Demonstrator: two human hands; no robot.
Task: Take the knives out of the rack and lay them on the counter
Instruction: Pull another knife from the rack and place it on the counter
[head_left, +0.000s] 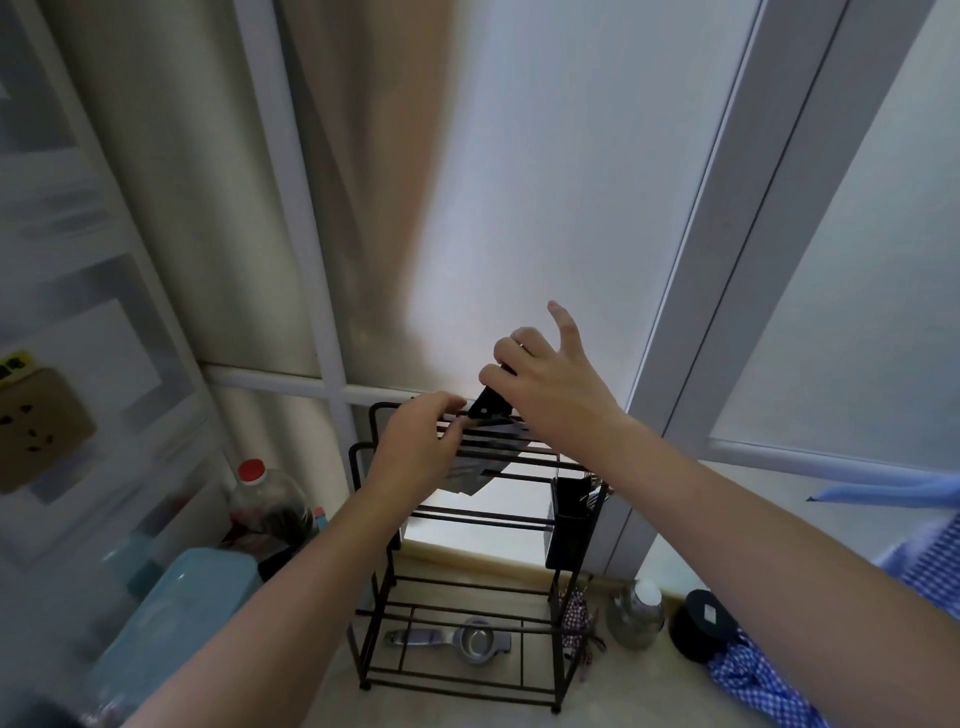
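- Frosted window panels are glowing behind a black wire rack (457, 525) standing on a beige counter (498, 719).
- The right hand (550, 384) is clamping a knife (488, 402) handle, forefinger raised; the left hand (415, 441) is pinching the rack's top rail.
- A blade snagging on the rails could be tipping the rack.
- Bare counter is lying in front; jars are crowding the right.

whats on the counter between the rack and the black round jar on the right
In the head view, a checked cloth bundle hangs beside the rack, then a clear bottle with a white cap stands before the black jar.
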